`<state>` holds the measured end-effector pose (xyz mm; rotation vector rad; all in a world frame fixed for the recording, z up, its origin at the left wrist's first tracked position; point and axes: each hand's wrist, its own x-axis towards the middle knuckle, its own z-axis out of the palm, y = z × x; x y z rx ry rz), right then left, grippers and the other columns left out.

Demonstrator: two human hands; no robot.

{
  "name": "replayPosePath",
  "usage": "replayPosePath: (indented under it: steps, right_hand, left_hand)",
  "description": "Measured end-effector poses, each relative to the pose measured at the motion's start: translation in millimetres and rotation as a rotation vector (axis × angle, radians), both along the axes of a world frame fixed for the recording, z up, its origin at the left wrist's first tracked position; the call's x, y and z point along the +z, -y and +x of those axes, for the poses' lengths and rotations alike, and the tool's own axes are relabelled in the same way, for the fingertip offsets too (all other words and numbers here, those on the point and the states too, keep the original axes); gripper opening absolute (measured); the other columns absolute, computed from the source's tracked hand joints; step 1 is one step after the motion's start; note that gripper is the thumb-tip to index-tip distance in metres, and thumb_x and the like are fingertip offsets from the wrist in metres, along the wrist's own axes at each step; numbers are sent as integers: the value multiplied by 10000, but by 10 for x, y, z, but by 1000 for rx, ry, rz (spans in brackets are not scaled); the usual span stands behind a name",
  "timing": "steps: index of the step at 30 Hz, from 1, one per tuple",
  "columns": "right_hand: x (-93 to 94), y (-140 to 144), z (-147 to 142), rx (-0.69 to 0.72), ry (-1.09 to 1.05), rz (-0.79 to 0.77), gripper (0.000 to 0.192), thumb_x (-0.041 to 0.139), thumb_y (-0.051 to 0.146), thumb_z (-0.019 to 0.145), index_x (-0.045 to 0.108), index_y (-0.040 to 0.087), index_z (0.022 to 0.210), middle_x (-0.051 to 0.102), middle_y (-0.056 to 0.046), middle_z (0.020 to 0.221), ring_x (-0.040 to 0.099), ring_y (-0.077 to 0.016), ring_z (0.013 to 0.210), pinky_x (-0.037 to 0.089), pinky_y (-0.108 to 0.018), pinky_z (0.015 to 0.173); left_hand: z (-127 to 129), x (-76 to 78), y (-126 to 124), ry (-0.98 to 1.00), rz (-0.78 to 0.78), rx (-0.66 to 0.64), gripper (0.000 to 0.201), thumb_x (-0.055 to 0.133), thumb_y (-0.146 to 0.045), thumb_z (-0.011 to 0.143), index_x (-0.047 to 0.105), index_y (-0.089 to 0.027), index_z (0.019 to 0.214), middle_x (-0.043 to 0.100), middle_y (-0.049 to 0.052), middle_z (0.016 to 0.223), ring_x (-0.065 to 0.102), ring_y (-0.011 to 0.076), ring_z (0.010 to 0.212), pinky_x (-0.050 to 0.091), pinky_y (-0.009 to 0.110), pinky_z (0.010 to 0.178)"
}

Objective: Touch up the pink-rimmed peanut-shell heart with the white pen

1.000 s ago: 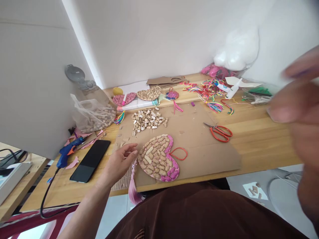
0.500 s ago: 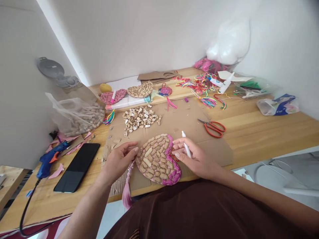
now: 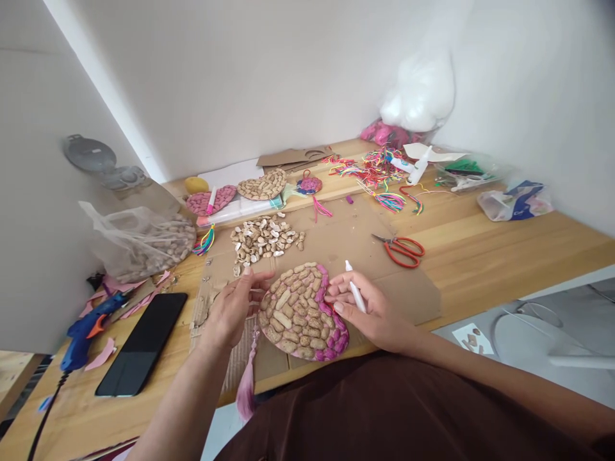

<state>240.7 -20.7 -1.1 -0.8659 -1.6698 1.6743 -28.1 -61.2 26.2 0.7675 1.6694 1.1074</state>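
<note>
A heart-shaped piece covered in peanut shells (image 3: 300, 312), partly painted pink along its right edge, lies on a cardboard sheet (image 3: 365, 256) near the table's front edge. My left hand (image 3: 234, 308) grips its left rim with fingers curled on top. My right hand (image 3: 368, 310) holds a white marker (image 3: 354, 292) like a pen, its tip down at the heart's pink right edge. A pink tassel (image 3: 246, 384) hangs from the heart over the table edge.
A pile of loose peanut shells (image 3: 262, 237) lies behind the heart. Red scissors (image 3: 401, 250) lie to the right. At the left are a bag of peanuts (image 3: 139, 243), a black phone (image 3: 141, 342) and a blue glue gun (image 3: 86, 326). Coloured threads (image 3: 379, 173) and finished hearts (image 3: 262, 186) sit at the back.
My right hand came down from close to the camera onto the heart's right edge with the marker. My left hand shifted further onto the heart's left rim.
</note>
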Motion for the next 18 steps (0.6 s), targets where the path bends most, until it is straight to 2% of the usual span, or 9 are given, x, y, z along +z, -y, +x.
replayPosePath:
  steps: [3,5,8,11,13,16,18]
  right_hand:
    - [31,2,-20,-6,-44,-16,260,624,301,923,507,224,1142,578,-72,1125,640,-198,1083,528,-398,983]
    - [47,2,-26,-3,-54,-17,260,633,286,911,511,225,1133,580,-70,1117,641,-201,1093,527,-403,996]
    - [53,7,-24,10,-42,-3,281,633,263,906,510,230,1157,580,-74,1128,634,-204,1120,524,-405,1009]
    - [33,5,-19,24,-53,9,319,622,241,908,496,232,1201,579,-84,1157,628,-206,1143,518,-413,1024]
    - [23,-20,-8,-4,-63,24,366,624,237,904,478,241,1240,588,-89,1175,622,-211,1157,521,-416,1016]
    - [58,-129,31,-136,-42,89,440,643,280,899,455,264,1296,623,-96,1189,633,-225,1139,544,-408,954]
    - [132,-252,61,-236,-38,164,401,625,348,925,476,263,1288,654,-100,1173,651,-231,1098,555,-390,899]
  left_hand:
    - [28,3,-21,40,16,-7,701,745,-547,732,597,-253,1351,716,43,1008,611,121,710,436,214,588]
    - [57,13,-28,122,11,-36,800,817,-474,685,536,-244,1398,746,54,1035,679,164,806,501,250,671]
    - [110,13,-48,272,-37,-120,729,849,-412,683,576,-211,1328,766,80,1051,719,240,966,554,337,840]
    - [153,-7,-86,346,-67,-229,658,867,-326,685,600,-238,1280,758,77,1119,722,263,1017,569,378,893]
    - [170,-13,-118,365,-34,-259,638,872,-294,680,613,-234,1259,753,74,1141,727,263,1010,578,381,897]
    - [191,11,-173,367,72,-222,558,857,-295,704,644,-195,1210,751,93,1142,738,248,969,593,341,854]
    - [218,39,-222,382,143,-159,508,847,-286,718,659,-170,1176,755,113,1127,745,244,939,604,314,811]
